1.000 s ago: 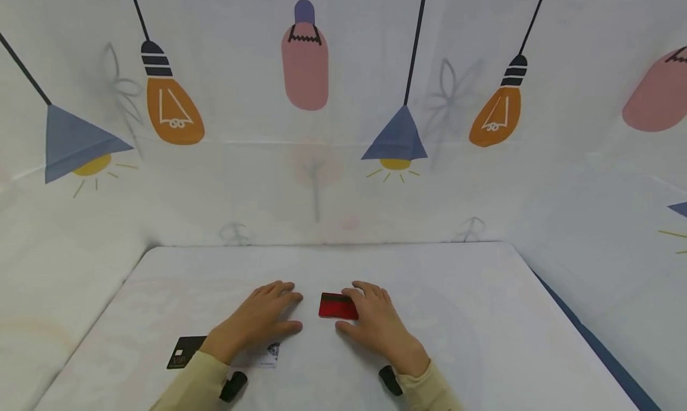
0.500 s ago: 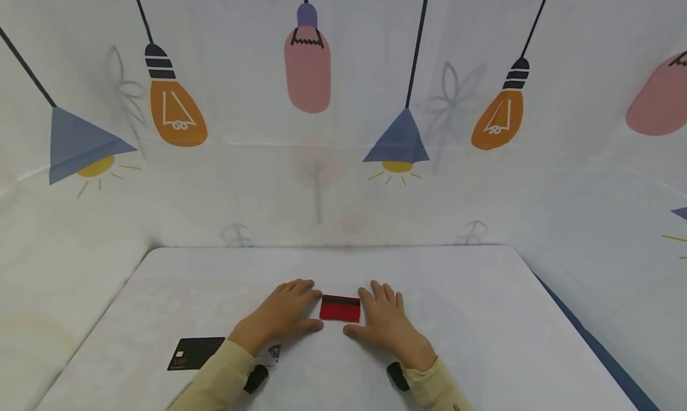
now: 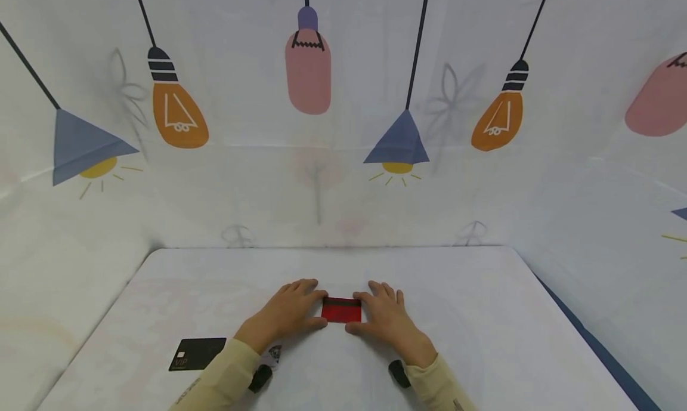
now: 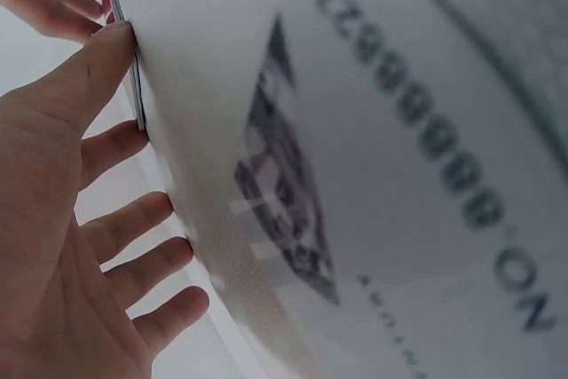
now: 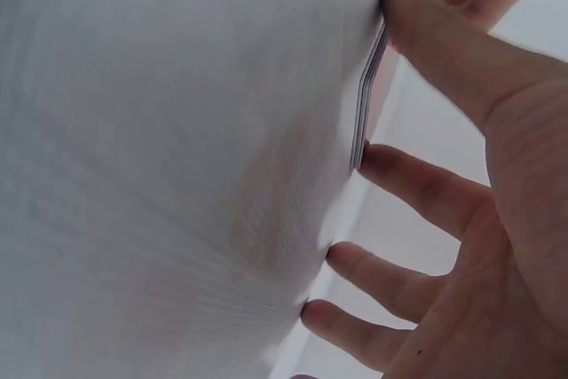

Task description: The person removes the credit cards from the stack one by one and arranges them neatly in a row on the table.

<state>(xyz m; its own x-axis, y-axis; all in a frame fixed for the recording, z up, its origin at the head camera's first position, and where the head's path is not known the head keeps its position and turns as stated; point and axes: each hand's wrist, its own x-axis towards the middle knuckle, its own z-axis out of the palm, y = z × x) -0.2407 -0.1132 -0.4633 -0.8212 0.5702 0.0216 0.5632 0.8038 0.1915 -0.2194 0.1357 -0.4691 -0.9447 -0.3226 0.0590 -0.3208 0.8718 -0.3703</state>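
Note:
A red plastic card (image 3: 341, 313) with a dark magnetic stripe lies on the white table between my two hands. Its edge (image 5: 362, 117) looks layered in the right wrist view, as if more than one card is stacked there. My left hand (image 3: 287, 313) holds the card's left end between thumb and forefinger. At the other end, the thumb and forefinger of my right hand (image 3: 389, 318) take the same kind of hold. In both wrist views the other fingertips touch the table behind the card.
A black VIP card (image 3: 197, 354) lies on the left, partly behind my left sleeve. Beside it is a white printed card (image 4: 399, 166), mostly hidden by my arm in the head view. The tabletop (image 3: 456, 280) meets a white cloth printed with lamps.
My left hand has moved right to the card's left end. My right hand let go, shifted right, then closed in on the right end. The card has moved slightly right.

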